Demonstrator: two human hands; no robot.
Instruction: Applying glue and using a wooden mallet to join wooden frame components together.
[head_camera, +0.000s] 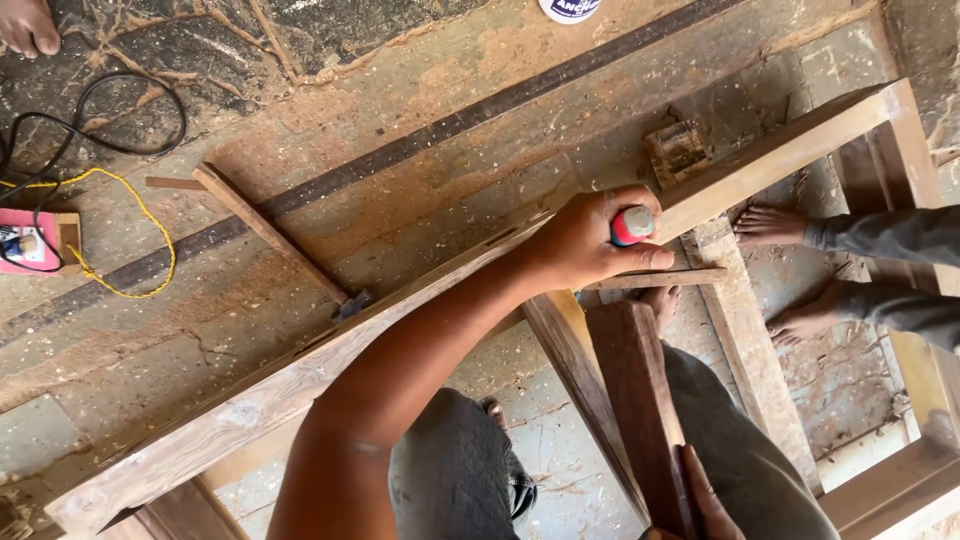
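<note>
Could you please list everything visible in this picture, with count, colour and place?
Frame: one, brown wood, running diagonally across the middle.
Tool handle: one, red and grey, in the fist above the frame.
Plank: one, dark reddish-brown, lower centre between the knees.
Hammer: one, wooden handle with dark head, on the floor left of centre.
Block: one, brown, on the floor upper right.
Cables: black and yellow, far left.
Socket board: one, pink, left edge.
Another person's feet: two, bare, right side.
Left hand: fist around the tool handle.
Right hand: bottom edge, on the plank.
</note>
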